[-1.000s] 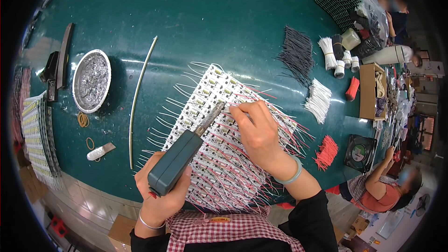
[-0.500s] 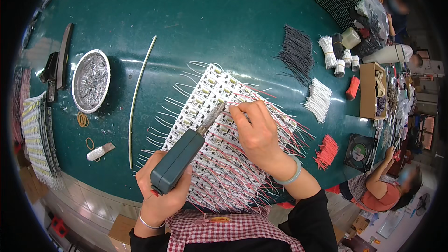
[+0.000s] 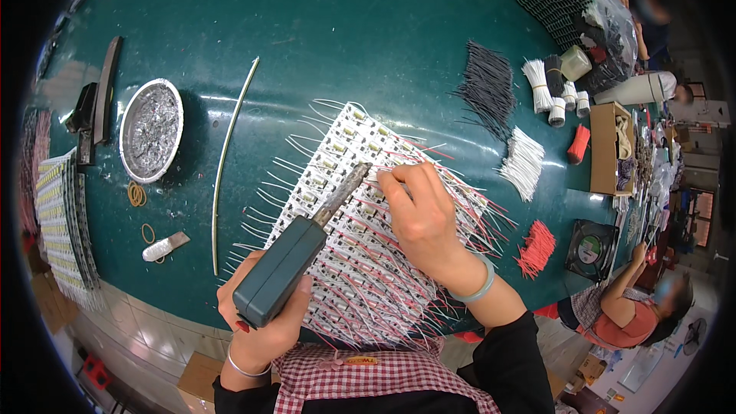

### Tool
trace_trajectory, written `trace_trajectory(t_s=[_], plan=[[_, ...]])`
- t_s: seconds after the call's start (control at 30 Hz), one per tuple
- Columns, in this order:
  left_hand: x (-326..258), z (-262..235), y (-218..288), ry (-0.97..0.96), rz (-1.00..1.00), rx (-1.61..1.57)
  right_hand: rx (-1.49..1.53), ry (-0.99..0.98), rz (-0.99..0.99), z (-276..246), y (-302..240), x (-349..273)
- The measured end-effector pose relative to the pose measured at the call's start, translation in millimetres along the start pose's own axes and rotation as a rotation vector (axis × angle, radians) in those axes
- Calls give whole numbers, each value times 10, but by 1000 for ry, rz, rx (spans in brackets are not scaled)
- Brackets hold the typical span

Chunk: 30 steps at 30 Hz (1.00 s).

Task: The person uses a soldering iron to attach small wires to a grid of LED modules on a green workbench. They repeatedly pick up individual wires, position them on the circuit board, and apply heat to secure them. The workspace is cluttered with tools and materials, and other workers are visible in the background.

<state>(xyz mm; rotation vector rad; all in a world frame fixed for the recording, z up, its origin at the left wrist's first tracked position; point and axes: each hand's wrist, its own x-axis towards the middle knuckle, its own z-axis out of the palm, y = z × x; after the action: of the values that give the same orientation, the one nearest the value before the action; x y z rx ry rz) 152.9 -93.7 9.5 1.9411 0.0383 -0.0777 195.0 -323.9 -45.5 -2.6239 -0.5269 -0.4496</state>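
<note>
Fingers of the left hand (image 3: 274, 333) close round a dark-green soldering tool (image 3: 285, 264), lower centre-left; circuit boards (image 3: 330, 161), centre, likely light, stiff, fragile, best taken by edges; right hand (image 3: 425, 218), centre-right, fingertips together, seemingly pinching thin wire (image 3: 375, 172).

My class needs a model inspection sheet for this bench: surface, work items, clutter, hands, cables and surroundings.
Surface: green tabletop, glossy, showing light reflections.
Work items: circuit boards wired in white and red; dark green tool with a metal tip.
Clutter: bowl of silvery scraps, rubber bands and thin strip at left; black wires, white wires and red wires in piles at right.
Left hand: gripping the tool, tip over the boards.
Right hand: fingertips beside the tip; whether they pinch anything is too small to tell.
Cables: nothing seen besides wires.
Surroundings: people, cardboard box and fan at right.
</note>
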Motion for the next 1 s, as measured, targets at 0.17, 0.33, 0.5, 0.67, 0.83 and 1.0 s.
trace_trajectory(t_s=[0.17, 0.33, 0.5, 0.67, 0.83, 1.0], plan=[[-51, -54, -30, 1, 3, -5, 13, 41, -30, -44, -32, -14], [-93, -88, -42, 19, -20, -12, 91, 11, -45, -48, -109, -68], [-146, -112, -74, -1, -34, 8, 79, -20, -26, -37, -137, -88], [-157, -116, -91, -24, 4, 27, 69, -27, -20, -24, -153, -92], [-148, -109, -87, -42, 16, 79, 62, -38, -8, -29, -167, -84], [-128, -83, -61, -33, -7, 69, 60, -53, -6, -38, -166, -81]])
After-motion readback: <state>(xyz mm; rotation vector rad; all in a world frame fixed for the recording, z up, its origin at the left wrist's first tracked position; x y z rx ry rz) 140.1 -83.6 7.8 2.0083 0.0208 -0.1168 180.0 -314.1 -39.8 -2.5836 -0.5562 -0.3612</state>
